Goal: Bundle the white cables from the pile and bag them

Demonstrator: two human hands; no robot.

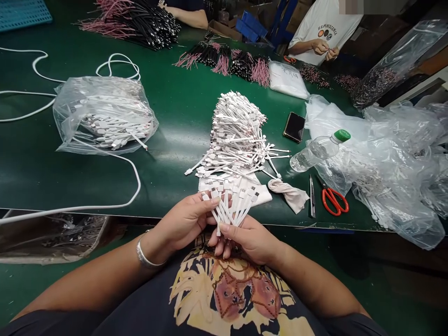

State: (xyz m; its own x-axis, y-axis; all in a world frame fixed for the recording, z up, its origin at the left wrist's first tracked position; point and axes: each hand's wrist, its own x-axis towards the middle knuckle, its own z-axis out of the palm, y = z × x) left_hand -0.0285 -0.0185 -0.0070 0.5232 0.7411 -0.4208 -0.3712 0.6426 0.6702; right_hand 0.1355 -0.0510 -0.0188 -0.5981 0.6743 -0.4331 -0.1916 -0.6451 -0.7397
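Observation:
Between my hands, over the table's front edge, a fan of short white USB cables (238,209) is held with the plugs pointing away from me. My right hand (254,238) is closed around their lower ends, thumb on top. My left hand (185,217) pinches cables at the left side of the fan, thumb near a plug. Just beyond lies a large heap of similar white cables (238,130), partly on a white cloth (261,196). Several loose cables stick out at the heap's sides.
On the green table (171,121), a plastic bag of cables (105,116) lies left. To the right are a phone (294,127), a bottle (313,153), a cutter knife (311,196), red-handled scissors (334,200) and clear bags (392,163). Across the table, a person's hands (325,49) work.

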